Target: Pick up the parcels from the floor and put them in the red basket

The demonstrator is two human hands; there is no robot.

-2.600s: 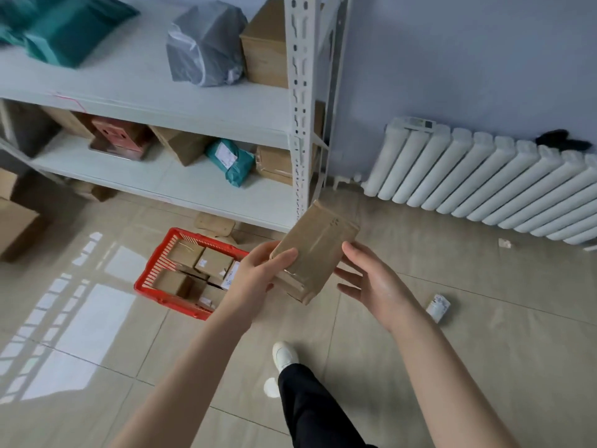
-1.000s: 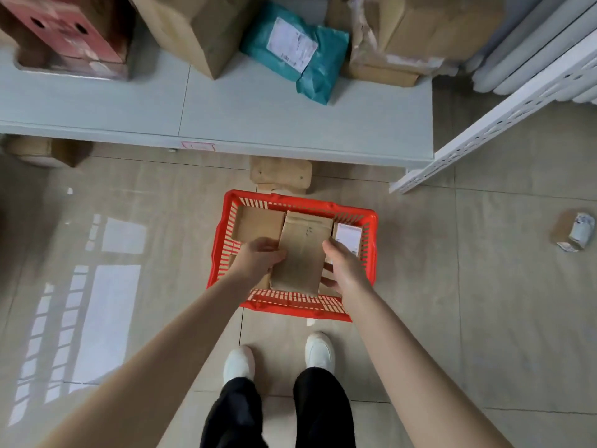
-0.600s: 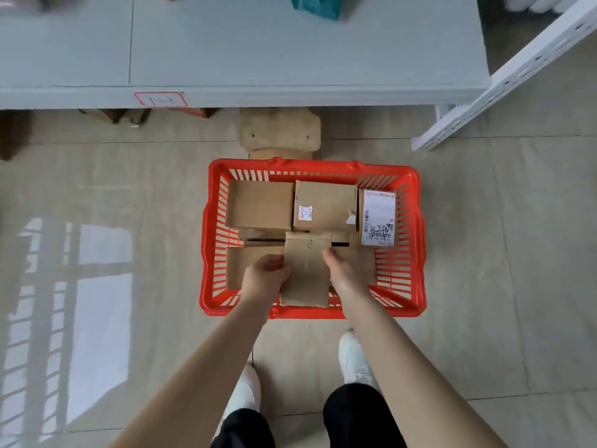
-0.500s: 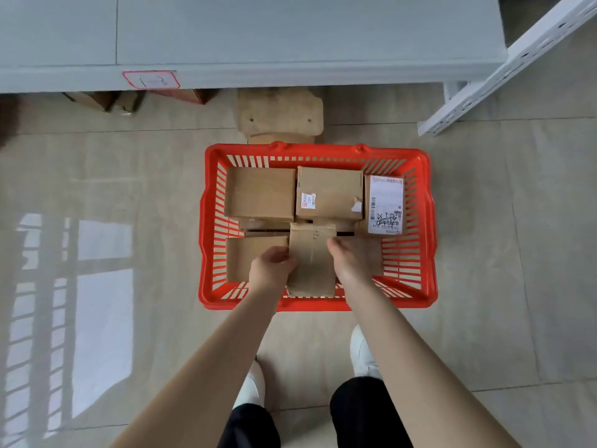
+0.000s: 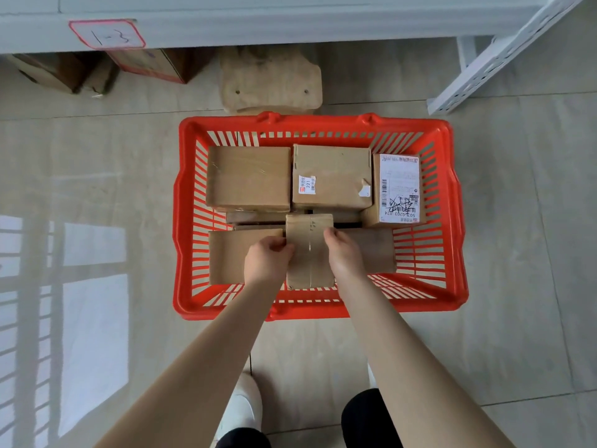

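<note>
Red basket (image 5: 323, 124) sits on the tiled floor, with several cardboard boxes inside. The narrow taped parcel (image 5: 309, 253) is in its near middle, between two flat boxes. It looks like stiff card, probably light, and its long sides offer the surest hold. The left hand (image 5: 266, 263) and right hand (image 5: 345, 257) clasp those sides.

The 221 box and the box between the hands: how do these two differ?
The 221 box lies free at the far side of the basket; the held box is pinched between the left hand and right hand nearer the front. The 221 box looks wide and bears a small sticker; the held box looks narrow and long, with tape down its middle. Both are brown cardboard.
</note>
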